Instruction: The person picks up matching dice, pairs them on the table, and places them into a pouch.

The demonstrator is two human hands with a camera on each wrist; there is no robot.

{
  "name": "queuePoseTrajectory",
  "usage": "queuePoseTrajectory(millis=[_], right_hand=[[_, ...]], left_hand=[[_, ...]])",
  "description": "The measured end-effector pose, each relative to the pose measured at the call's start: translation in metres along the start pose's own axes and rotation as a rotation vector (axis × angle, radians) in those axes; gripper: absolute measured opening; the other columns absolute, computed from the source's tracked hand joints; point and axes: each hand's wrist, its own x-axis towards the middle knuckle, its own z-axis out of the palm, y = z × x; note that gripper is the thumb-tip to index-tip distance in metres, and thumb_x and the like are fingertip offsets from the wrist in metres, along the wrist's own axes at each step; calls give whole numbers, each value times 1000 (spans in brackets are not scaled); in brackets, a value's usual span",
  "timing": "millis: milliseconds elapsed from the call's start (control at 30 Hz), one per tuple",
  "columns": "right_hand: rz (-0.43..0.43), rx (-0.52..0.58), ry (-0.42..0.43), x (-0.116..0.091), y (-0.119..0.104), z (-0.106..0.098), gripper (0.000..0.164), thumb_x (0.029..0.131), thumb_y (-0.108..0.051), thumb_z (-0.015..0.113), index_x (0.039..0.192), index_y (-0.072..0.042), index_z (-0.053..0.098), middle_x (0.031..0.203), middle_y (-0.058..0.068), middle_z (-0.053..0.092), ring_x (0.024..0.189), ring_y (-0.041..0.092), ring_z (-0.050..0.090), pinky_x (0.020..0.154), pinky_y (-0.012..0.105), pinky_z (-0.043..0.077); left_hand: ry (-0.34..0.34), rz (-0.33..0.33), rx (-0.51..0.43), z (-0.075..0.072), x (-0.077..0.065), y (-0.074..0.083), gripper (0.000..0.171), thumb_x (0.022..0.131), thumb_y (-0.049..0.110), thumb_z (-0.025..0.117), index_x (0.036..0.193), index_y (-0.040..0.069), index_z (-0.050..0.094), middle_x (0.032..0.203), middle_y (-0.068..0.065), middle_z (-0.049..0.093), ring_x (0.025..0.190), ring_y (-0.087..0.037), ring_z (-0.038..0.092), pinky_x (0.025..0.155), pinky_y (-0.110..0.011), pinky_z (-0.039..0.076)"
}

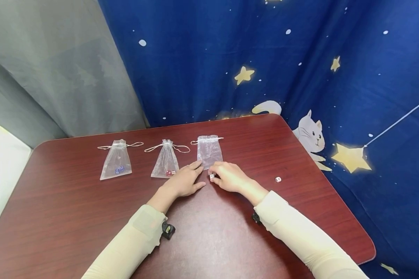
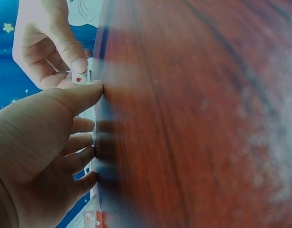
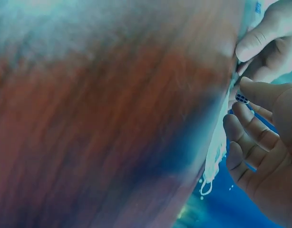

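Note:
Between thumb and fingers my right hand pinches a small white die, just below the bottom edge of a flat sheer white drawstring bag. A red pip shows on this die in the left wrist view, and several dark pips on it in the right wrist view. My left hand lies with fairly straight fingers, its fingertips at the bag's lower left corner and its thumb pointing toward the right hand. Another white die sits on the table to the right of my right hand.
On the left of the brown wooden table lies a sheer bag with blue dice inside. Beside it, a second drawn-in bag contains red dice, partly by my left hand. A blue curtain hangs behind the table.

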Motion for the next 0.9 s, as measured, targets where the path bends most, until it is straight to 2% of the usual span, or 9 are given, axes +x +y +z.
queuePoseTrajectory(millis=[267, 500, 900], right_hand=[[-29, -29, -29, -1, -1, 8, 9, 91, -20, 77, 98, -18, 71, 97, -5, 65, 88, 15, 65, 77, 39, 55], [-27, -10, -42, -1, -3, 8, 9, 90, -20, 77, 97, -18, 71, 96, -6, 65, 87, 15, 64, 76, 39, 55], [13, 53, 10, -7, 10, 1, 21, 90, -27, 78, 106, -15, 69, 94, -2, 65, 85, 12, 61, 75, 37, 53]], left_hand=[[8, 8, 1, -1, 1, 1, 66, 98, 37, 65, 145, -8, 49, 158, -24, 36, 146, -35, 36, 118, -49, 31], [14, 4, 0, -1, -1, 1, 67, 98, 38, 65, 145, -7, 49, 158, -23, 35, 146, -35, 35, 118, -49, 31], [10, 3, -6, -2, -1, 1, 66, 99, 37, 65, 144, -8, 49, 158, -23, 36, 146, -35, 36, 118, -49, 30]])
